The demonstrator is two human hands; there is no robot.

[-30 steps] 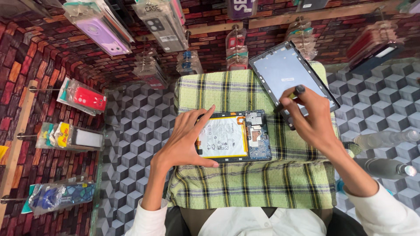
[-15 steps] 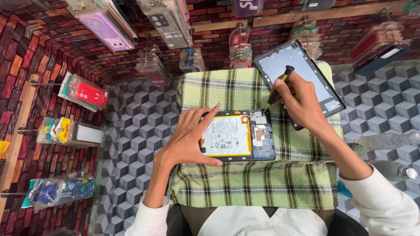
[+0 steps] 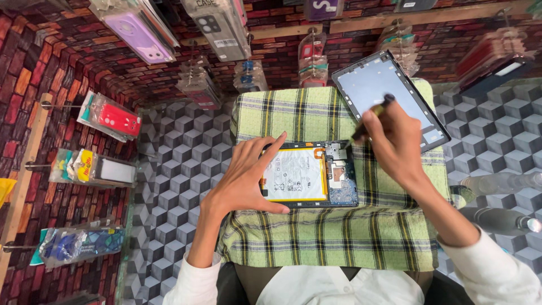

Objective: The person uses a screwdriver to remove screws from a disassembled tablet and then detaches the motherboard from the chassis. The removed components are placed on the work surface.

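Two hands are at work over one green plaid cloth (image 3: pixel 316 237) that covers the small tabletop. On the cloth lie two parts of a taken-apart tablet. The first is the opened tablet body (image 3: pixel 310 175), lying flat near the middle of the cloth, with one white, yellow-edged battery (image 3: pixel 294 175) filling most of it and a strip of blue circuit board (image 3: pixel 341 178) along its right side. The second is the detached screen panel (image 3: pixel 389 99), grey face up, lying tilted at the far right corner of the cloth, with one corner past the cloth's edge.

The left hand (image 3: pixel 243 181) is spread open, fingers splayed — the index finger lies along the top edge of the tablet body and the thumb along its lower edge, pinning it down. The right hand (image 3: pixel 398 144) is closed around one dark slim tool (image 3: pixel 372 116), held like a pen; the tool's tip points down at the top right corner of the tablet body, near the circuit board, and its upper end lies across the screen panel.

Around the tabletop, a cube-patterned floor (image 3: pixel 180 169) — and on the brick-patterned wall, about a dozen packaged phone cases (image 3: pixel 138 31) hang from hooks.
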